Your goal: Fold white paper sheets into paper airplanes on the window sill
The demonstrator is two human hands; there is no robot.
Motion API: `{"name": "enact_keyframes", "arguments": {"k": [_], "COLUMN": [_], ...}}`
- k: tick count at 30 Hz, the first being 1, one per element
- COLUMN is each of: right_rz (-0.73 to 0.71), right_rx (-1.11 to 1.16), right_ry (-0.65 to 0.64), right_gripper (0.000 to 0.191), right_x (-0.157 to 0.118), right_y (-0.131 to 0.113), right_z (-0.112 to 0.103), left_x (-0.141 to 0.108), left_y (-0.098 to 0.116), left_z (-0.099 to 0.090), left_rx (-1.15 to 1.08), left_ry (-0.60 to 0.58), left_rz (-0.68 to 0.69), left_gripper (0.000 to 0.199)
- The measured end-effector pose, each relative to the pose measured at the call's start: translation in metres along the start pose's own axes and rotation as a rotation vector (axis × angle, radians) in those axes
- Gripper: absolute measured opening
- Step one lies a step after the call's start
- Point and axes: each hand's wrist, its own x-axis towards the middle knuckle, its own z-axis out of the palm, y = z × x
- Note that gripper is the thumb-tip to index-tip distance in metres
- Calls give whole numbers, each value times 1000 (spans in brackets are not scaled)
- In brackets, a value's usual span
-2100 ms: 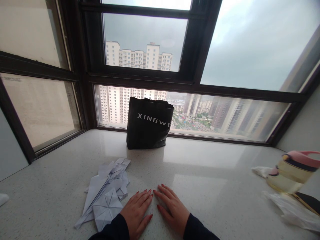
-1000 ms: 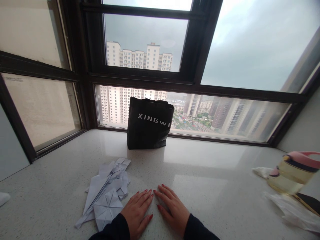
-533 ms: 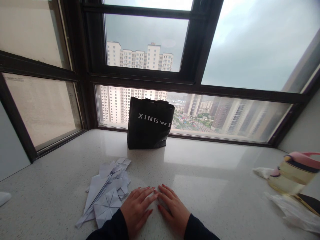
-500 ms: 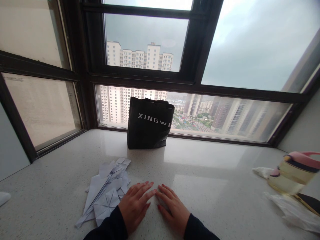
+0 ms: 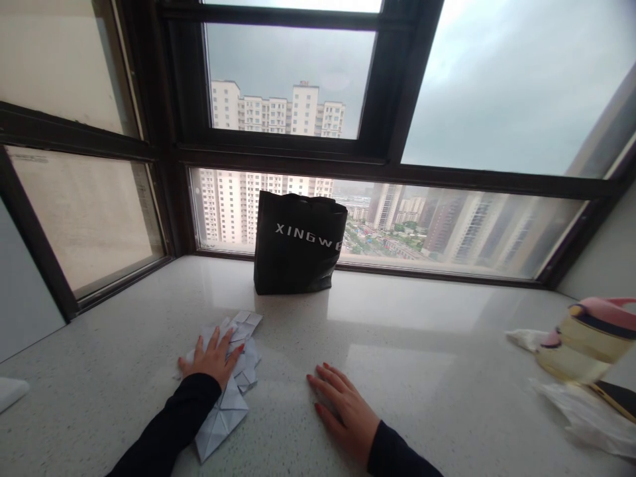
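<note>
My left hand (image 5: 212,358) lies spread on a pile of folded white paper (image 5: 229,404), fingers apart and pointing away from me. The hand and sleeve cover much of the pile. Creases run across the nearer sheet, and smaller folded pieces show beyond and to the right of my fingers. My right hand (image 5: 344,407) rests flat on the speckled white countertop (image 5: 298,351), right of the paper, holding nothing. Farther back, a black bag (image 5: 301,248) with white lettering stands upright by the window.
On the right stands a yellowish cup (image 5: 581,344) with a pink lid. Crumpled clear plastic (image 5: 586,414) and a dark, gold-edged object (image 5: 619,397) lie near it. A white item (image 5: 12,392) sits at the far left edge. Dark window frames (image 5: 377,278) border the counter's back.
My left hand has moved left and away from me, from beside my right hand onto the paper pile. The near folded sheet has shifted slightly right. My right hand stays almost where it was.
</note>
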Motion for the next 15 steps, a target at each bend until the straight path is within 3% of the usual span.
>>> {"name": "enact_keyframes", "arguments": {"k": [4, 8, 15], "right_rz": [1, 8, -8], "right_rx": [4, -8, -25], "right_ry": [2, -1, 5], "right_gripper": [40, 40, 40], "right_x": [0, 0, 1], "right_y": [-1, -1, -1], "right_z": [0, 0, 0], "left_x": [4, 1, -17], "left_y": [-1, 8, 47], "left_z": [2, 3, 7], "left_rx": [-43, -52, -132], "left_ry": [-124, -100, -106], "left_rz": [24, 76, 258], "left_gripper": [49, 46, 45]}}
